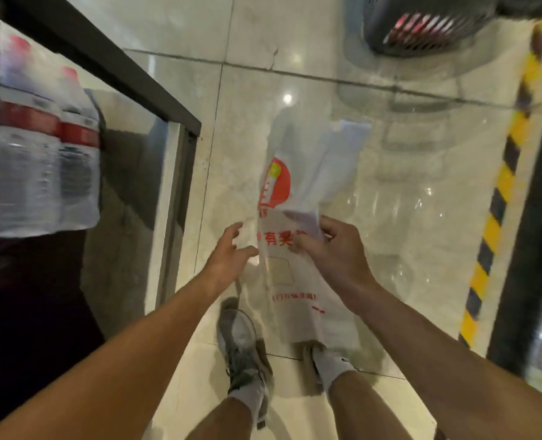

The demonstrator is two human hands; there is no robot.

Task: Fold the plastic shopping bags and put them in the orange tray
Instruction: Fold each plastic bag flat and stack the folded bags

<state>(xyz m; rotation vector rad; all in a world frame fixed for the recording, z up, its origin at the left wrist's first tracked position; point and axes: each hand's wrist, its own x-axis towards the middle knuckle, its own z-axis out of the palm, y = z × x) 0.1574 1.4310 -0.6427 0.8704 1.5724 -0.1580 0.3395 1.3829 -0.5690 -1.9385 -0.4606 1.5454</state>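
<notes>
A translucent white plastic shopping bag with a red logo and red print hangs in the air in front of me, above the tiled floor. My right hand pinches it near its middle, with the bag's handles bent over above the fingers. My left hand is at the bag's left edge with its fingers spread and relaxed, just touching the plastic. No orange tray is in view.
A dark-framed shelf on the left holds a shrink-wrapped pack of water bottles. A dark shopping basket stands on the floor at the top right. A yellow-black striped edge runs down the right. My feet stand below the bag.
</notes>
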